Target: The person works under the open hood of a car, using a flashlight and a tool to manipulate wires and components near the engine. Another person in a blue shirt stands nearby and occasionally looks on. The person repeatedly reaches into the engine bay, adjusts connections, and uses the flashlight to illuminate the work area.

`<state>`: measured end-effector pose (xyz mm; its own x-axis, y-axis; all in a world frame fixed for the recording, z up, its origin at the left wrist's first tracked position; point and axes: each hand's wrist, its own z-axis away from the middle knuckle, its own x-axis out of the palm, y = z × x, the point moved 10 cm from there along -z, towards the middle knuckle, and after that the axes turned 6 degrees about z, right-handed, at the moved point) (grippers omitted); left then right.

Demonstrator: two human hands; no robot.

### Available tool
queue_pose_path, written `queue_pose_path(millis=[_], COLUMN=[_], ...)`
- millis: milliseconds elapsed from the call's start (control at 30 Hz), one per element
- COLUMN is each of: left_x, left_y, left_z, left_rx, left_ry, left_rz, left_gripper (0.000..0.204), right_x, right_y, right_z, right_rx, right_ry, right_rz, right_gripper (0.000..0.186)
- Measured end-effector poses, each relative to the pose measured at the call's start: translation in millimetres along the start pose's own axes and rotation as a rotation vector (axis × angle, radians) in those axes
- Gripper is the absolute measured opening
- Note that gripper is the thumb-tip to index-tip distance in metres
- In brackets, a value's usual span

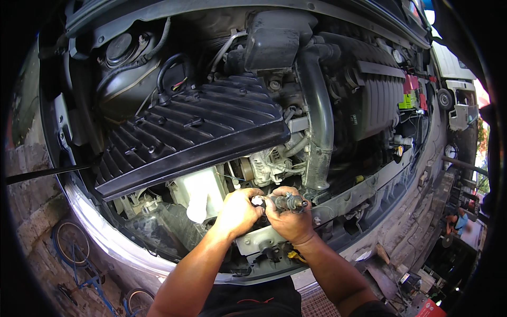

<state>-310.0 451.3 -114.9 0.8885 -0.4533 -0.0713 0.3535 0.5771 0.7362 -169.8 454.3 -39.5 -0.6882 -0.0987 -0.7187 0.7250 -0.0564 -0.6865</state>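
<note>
Both my hands meet over the front edge of a car's engine bay. In my right hand (pixel 289 224) is a dark, stepped cylindrical car part (pixel 289 203), its narrow end pointing right; the fingers wrap round it. My left hand (pixel 240 211) is closed in a pinch close beside it, fingertips near a small whitish piece (pixel 257 201) at the part's left end. What exactly the left fingers hold is partly hidden. Just beyond the hands are a metal engine component (pixel 266 168) and a thick black air duct (pixel 317 119).
A large ribbed black panel (pixel 195 129) lies across the bay's left half. A white reservoir (pixel 198 190) stands below it. Pink and green items (pixel 411 95) rest at the right. The front crossmember (pixel 259 243) runs beneath my wrists. A bicycle (pixel 79 253) is at lower left; another person (pixel 459 224) is far right.
</note>
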Motion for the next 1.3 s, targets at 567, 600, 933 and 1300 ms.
queue_pose_path(millis=[567, 600, 933, 1300], left_x=[3.7, 8.2, 11.1, 9.8], left_y=[-26.4, -28.7, -63.8, -39.2], left_z=[9.1, 10.9, 1.2, 2.3], left_rx=[-0.003, 0.019, -0.004, 0.135], left_ry=[-0.020, -0.016, 0.152, 0.075], left_rz=[0.180, 0.215, 0.439, 0.156], left_gripper=[0.039, 0.039, 0.042, 0.037], right_x=[-0.4, -0.5, 4.1, 8.2], right_y=[-24.2, -21.7, -7.4, -13.8], right_z=[-6.9, -5.8, -3.4, -8.6], right_rx=[-0.154, -0.149, -0.072, -0.086], right_ry=[-0.055, -0.041, 0.004, -0.084], right_rz=[0.088, 0.088, 0.026, 0.134], right_gripper=[0.032, 0.033, 0.028, 0.022])
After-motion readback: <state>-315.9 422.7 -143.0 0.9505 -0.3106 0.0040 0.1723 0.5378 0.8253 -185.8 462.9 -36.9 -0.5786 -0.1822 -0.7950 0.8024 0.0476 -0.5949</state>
